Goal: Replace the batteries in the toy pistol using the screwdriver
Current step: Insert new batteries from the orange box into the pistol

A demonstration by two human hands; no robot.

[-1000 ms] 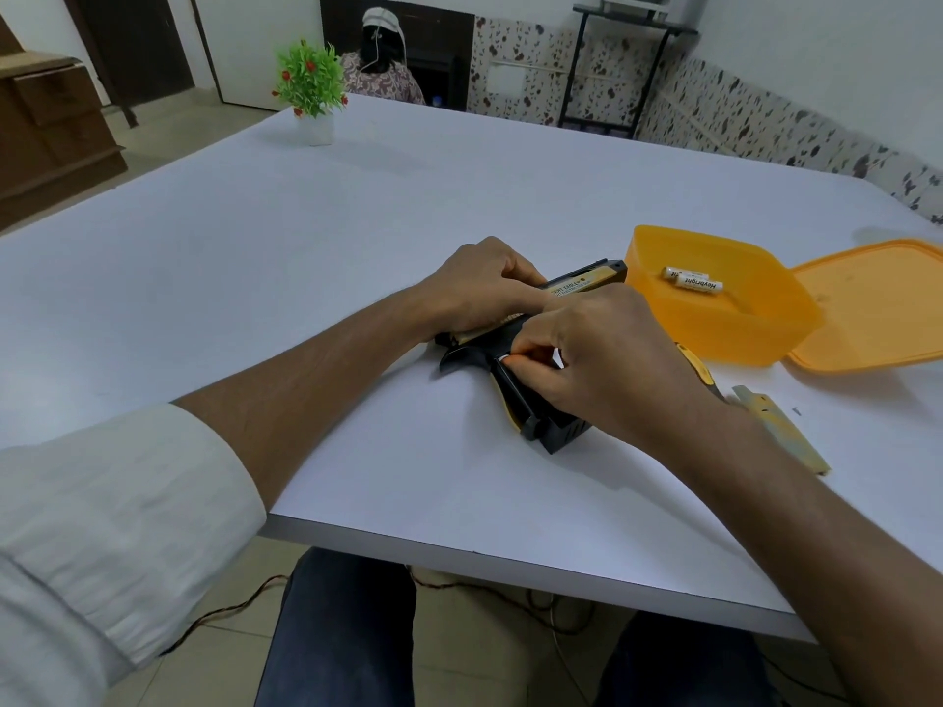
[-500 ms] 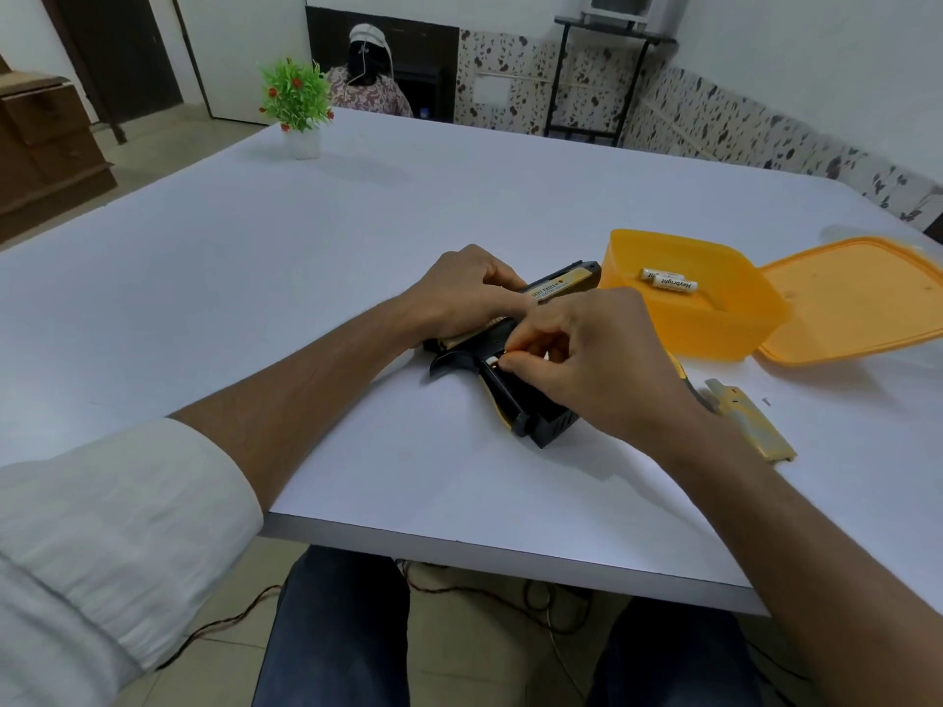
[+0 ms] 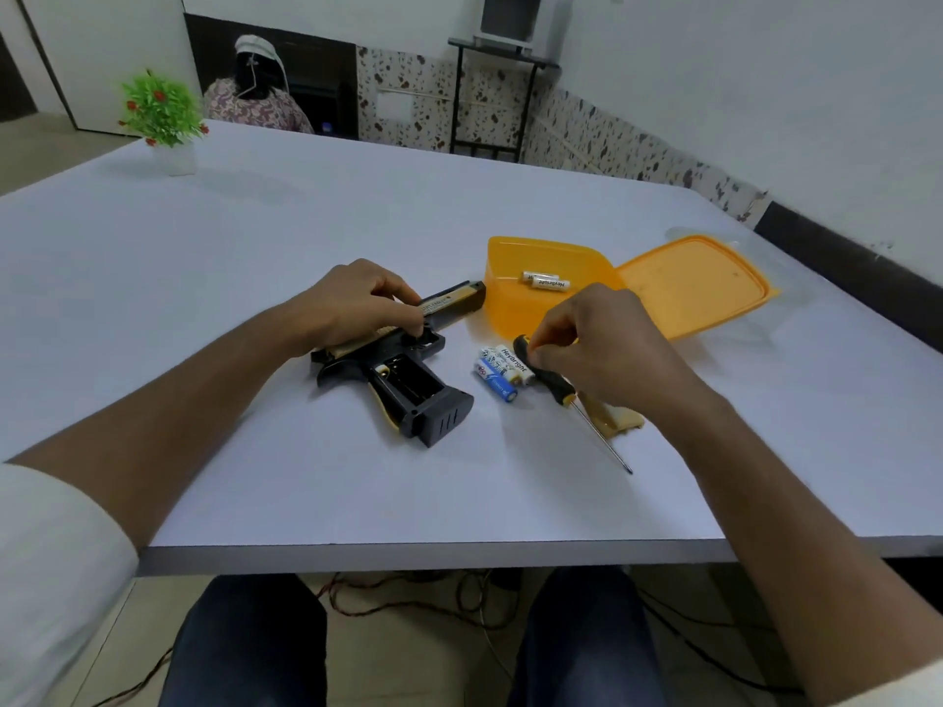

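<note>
So the toy pistol (image 3: 393,367) is lying on its side on the white surface (image 3: 255,247), grip pointing toward the person, and the battery compartment in the grip is open with nothing visible in it. Left hand (image 3: 352,303) is pressing down on the slide end, fingers curled over the top to keep it put. Right hand (image 3: 597,344) is just right of it, fingertips pinched together right at the loose batteries (image 3: 502,372), which sit in a little cluster between the pistol and the screwdriver (image 3: 566,395). Can't tell if it's actually gripping one or only touching. Screwdriver lies flat, tip toward the near edge, partly under that hand, with a tan cover piece (image 3: 615,418) beside it. Behind is an orange box (image 3: 515,298) with two more batteries (image 3: 546,280) inside, its lid (image 3: 689,283) lying next to it.
</note>
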